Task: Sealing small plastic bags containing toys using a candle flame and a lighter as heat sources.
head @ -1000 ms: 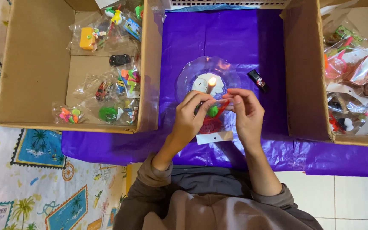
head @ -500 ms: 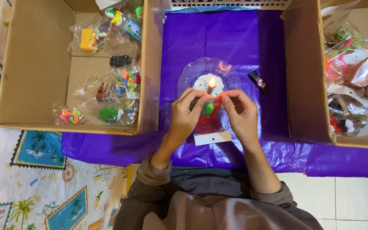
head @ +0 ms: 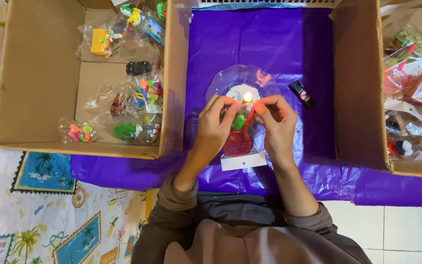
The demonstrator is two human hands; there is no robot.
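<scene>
Head cam: both hands, left hand and right hand, have shifted the clear toy packet closer over the candle flame, pinching its top edge.

Long-sleeved top in muted grey-brown, bare hands

The left hand and right hand, at centre frame, wear no gloves or rings; loose sleeves are bunched at mid-forearm, and the same soft fabric fills the lower centre of the frame, creased in folds.
</scene>
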